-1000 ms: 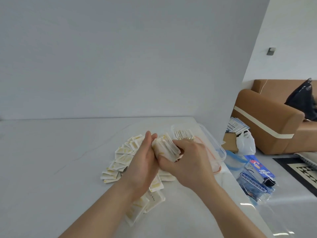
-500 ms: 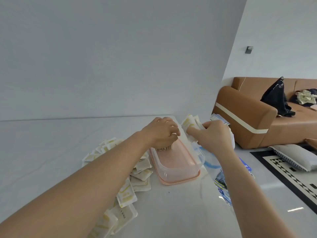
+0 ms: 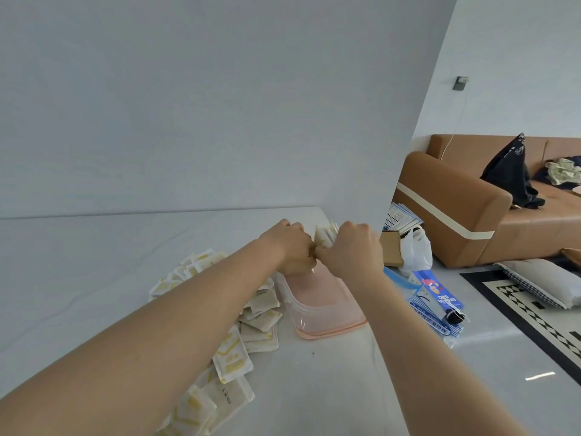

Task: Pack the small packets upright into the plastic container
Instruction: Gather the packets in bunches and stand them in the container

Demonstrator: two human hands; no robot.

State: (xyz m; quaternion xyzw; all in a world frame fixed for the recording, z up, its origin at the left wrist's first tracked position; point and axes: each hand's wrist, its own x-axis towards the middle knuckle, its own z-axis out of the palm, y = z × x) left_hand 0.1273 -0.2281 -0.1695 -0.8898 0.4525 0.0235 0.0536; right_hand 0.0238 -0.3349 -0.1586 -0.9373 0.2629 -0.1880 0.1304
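Just beyond right hand (image 3: pixel 352 250): packets (image 3: pixel 325 236).

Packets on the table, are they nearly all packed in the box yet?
Not yet. Done: I cannot see any packed ones, because both hands cover the far end of the plastic container; its near part shows only a bare pink bottom. In hand: the right hand grips a bundle of packets there, and the left hand is beside it. Left: many loose packets lie flat on the table.

Both forearms are bare to the frame edge, with no sleeves, rings or watch showing.
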